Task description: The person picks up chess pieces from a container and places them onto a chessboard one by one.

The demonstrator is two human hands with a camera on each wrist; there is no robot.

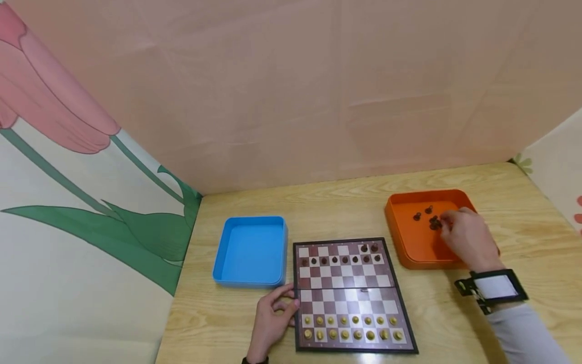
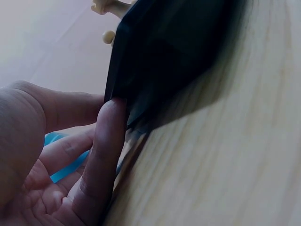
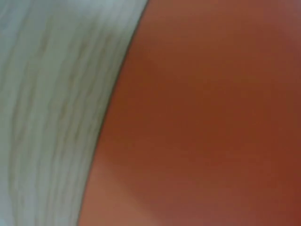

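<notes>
The right hand (image 1: 468, 237) fingers seem to pinch tiny, light, hard dark pieces (image 1: 434, 223), best held at the waist, while the left hand (image 1: 272, 318) fingers press the board (image 1: 354, 296) edge.

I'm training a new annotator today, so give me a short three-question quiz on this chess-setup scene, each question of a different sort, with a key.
1. True or false: the blue tray holds chess pieces.
2. Where is the right hand reaching?
A. the orange tray
B. the chessboard
C. the wall
3. Fill in: the left hand touches the board's ___ edge, as the head view shows it.

Key: 1 false; 2 A, among the dark pieces; 3 left.
</notes>
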